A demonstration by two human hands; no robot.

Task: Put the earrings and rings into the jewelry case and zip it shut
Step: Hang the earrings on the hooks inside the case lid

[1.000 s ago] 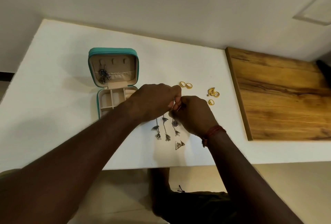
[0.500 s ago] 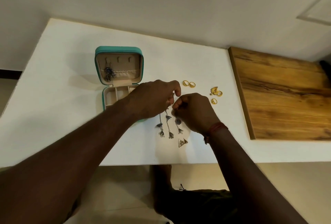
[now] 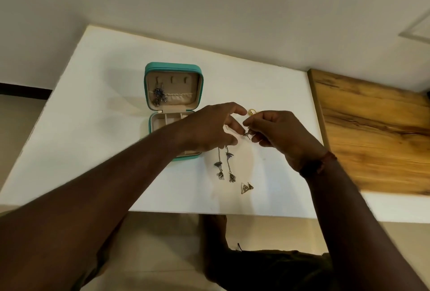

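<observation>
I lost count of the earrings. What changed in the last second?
The right hand has pinched the rightmost long earring and lifted it off the table; the left hand has spread its fingers. The jewelry case stays open; two long earrings and the triangular pair still lie there.

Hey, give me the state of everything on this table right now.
jewelry case: unzipped, lid upright.
dark earrings: hanging inside the lid.
right hand: pinching a small earring.
left hand: fingers spread, grip unclear.
long earrings: lying loose, unpacked.
triangle earrings: lying loose.
gold ring: partly hidden.
</observation>
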